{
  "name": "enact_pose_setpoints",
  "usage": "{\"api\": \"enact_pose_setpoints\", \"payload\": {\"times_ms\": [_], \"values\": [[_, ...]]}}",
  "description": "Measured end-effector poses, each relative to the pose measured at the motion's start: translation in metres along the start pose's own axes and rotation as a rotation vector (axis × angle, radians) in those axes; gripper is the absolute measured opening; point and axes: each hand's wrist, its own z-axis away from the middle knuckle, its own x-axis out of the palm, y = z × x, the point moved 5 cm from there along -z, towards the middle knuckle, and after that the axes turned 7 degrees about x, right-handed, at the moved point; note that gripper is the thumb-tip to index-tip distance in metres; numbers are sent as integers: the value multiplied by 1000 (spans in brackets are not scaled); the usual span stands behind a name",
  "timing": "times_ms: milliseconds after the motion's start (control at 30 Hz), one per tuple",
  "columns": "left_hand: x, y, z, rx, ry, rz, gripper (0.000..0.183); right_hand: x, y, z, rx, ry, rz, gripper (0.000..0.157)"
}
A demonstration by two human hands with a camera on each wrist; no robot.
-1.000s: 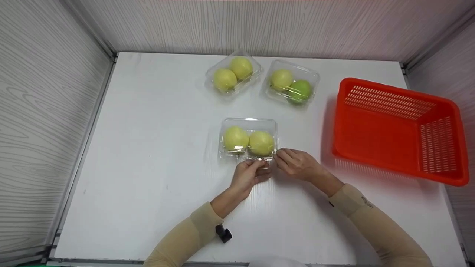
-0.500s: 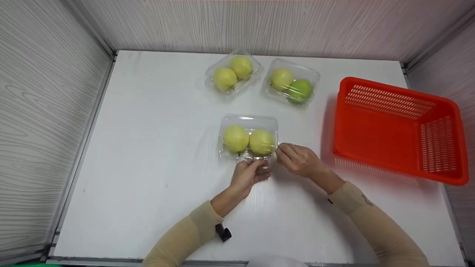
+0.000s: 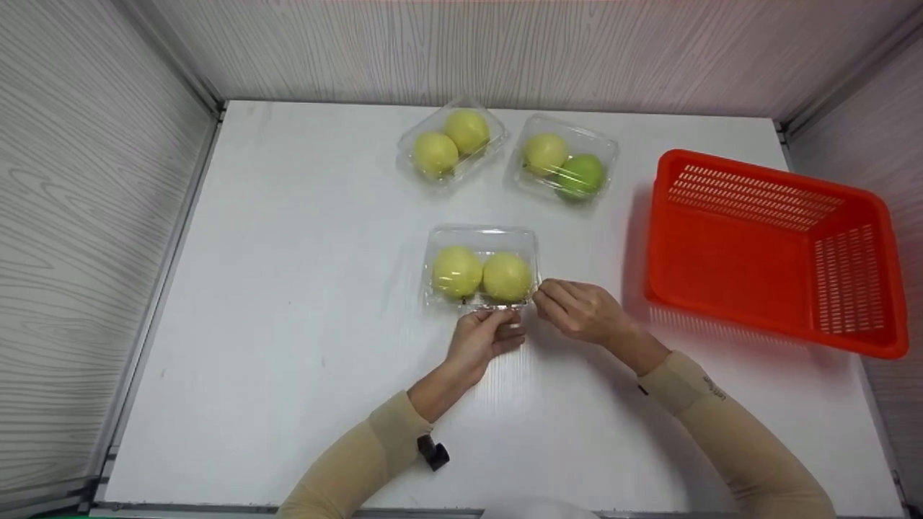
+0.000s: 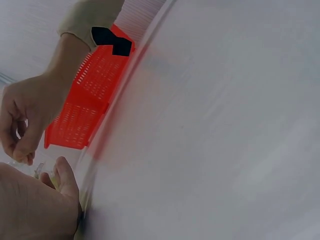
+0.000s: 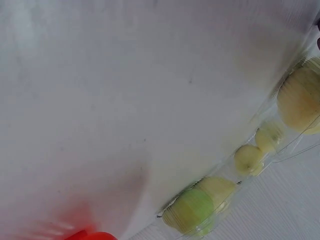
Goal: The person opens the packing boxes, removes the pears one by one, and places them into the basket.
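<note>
In the head view, a clear plastic clamshell box [image 3: 482,238] sits mid-table with two pale yellow round fruits, a left one [image 3: 456,272] and a right one [image 3: 507,277]. My left hand [image 3: 482,342] holds its front edge, thumb on top and the other fingers below. At the front right corner, my right hand [image 3: 580,311] pinches the box's rim with curled fingers. The left wrist view shows the right hand [image 4: 37,110] close above the left hand [image 4: 42,205]. In the right wrist view, part of the box's fruit [image 5: 300,100] shows at the right edge.
Behind are two more clear boxes: the left one [image 3: 422,130] with two yellow fruits, the right one [image 3: 602,144] with a yellow fruit and a green fruit [image 3: 581,175]. A red plastic basket [image 3: 735,267] stands at the right. Panel walls [image 3: 461,50] border the white table [image 3: 288,288].
My right hand has shifted slightly away from me along the box's right corner. Reflections on the lid have changed and its far edge sits slightly farther back. The left hand stays in place.
</note>
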Motion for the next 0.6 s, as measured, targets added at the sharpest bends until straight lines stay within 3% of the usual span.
{"api": "enact_pose_setpoints", "payload": {"times_ms": [400,600], "values": [[-7,2,4,-8,-25,-12,18,-4,5,-3,32,40,0,20],[-16,6,9,-17,1,1,21,-6,9,-6,54,65,-37,17]]}}
